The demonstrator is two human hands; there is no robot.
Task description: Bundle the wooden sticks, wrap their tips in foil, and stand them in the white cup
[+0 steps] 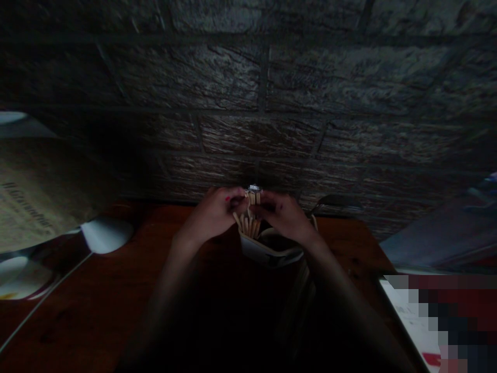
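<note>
My left hand [215, 212] and my right hand [285, 213] meet above a white cup [267, 251] on a dark wooden table [128, 300]. Both hands pinch a small wooden clothespin-like piece with a shiny metal part [253, 194] between their fingertips. Several more pale wooden pieces [248, 225] stick up out of the cup just under my left hand. The scene is dim and the cup's inside is mostly hidden by my right hand.
A dark brick-pattern wall [248, 103] stands right behind the table. A white lamp head [106, 234] on a thin arm lies at the left, with a printed brown sheet [34, 197] beside it. A white sheet with print [411, 316] lies at the right front.
</note>
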